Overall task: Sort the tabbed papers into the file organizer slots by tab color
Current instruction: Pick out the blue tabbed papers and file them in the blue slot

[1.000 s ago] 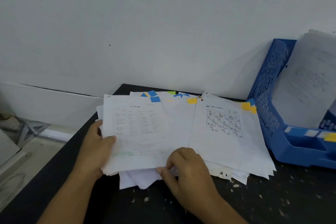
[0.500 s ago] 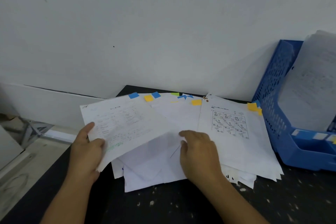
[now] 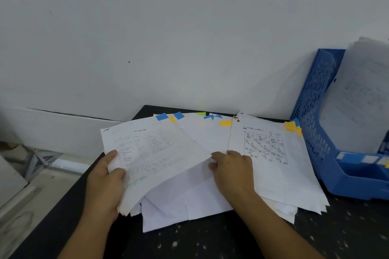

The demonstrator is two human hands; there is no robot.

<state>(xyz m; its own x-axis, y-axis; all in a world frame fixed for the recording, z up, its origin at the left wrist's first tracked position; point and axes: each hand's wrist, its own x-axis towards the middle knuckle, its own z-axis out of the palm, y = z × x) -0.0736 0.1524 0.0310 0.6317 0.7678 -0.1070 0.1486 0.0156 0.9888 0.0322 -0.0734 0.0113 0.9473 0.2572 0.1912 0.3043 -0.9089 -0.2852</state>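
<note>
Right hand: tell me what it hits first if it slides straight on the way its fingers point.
The right hand points left, fingers on the paper pile. Straight on it would likely meet the lifted sheet held by the left hand; depth is unclear.

The papers (image 3: 197,202) are white, some with faint grey print; the sheet in the left hand (image 3: 105,183) bears green scribbles, and the sheet on the right (image 3: 273,166) shows a black-lined grid of small drawings. Their tabs are blue (image 3: 161,116), yellow (image 3: 226,123) and green (image 3: 201,114). The file organizer (image 3: 315,115) is blue plastic with a perforated wall. The surface (image 3: 347,233) is black, flecked with pale specks.
</note>
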